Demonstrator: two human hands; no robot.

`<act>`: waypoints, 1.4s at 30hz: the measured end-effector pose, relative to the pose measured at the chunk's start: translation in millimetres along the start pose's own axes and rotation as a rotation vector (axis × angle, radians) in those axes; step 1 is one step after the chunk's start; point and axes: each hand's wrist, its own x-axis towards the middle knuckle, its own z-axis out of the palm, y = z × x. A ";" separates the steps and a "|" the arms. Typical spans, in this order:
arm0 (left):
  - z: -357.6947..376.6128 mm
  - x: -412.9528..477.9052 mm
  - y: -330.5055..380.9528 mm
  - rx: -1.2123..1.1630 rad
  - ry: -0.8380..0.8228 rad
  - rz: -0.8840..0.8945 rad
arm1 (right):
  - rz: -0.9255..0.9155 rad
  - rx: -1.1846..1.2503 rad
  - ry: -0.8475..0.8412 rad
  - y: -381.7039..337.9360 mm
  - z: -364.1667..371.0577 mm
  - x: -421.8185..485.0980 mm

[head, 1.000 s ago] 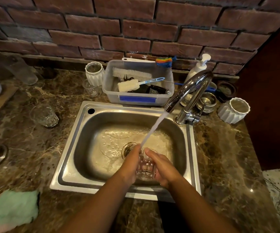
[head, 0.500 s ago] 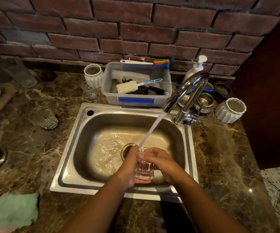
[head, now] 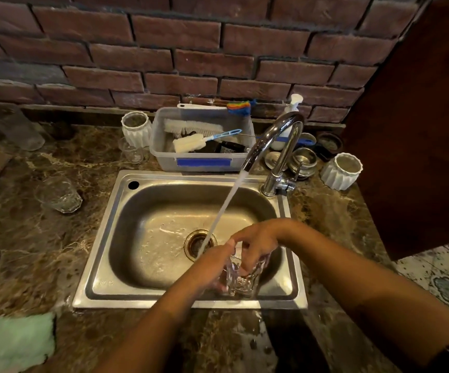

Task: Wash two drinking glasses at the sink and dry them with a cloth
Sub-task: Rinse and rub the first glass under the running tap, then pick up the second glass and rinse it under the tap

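Risk, head view: wet glass may slip, I reckon, as fingers scrub inside, and knock the sink wall | glass upright, mouth up, long axis near vertical | left hand wraps its side, right hand fingers hooked over rim into it | just right of drain, toward the person

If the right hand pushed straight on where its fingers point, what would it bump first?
Most likely the bottom of the glass: the right hand points its fingers down into it.
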 end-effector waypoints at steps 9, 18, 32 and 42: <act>17.4 -8.6 -57.1 0.674 0.072 0.246 | 0.153 -0.221 0.135 25.8 -8.6 -29.4; 5.5 11.5 -104.1 1.337 0.293 0.218 | 0.178 -0.276 0.710 101.5 -1.8 -58.0; 1.8 28.3 -126.0 1.371 0.400 0.390 | 0.322 -0.352 0.828 167.2 -45.5 -45.3; 4.5 16.3 -107.8 1.375 0.298 0.259 | 0.359 -0.404 0.838 177.3 -47.4 -33.4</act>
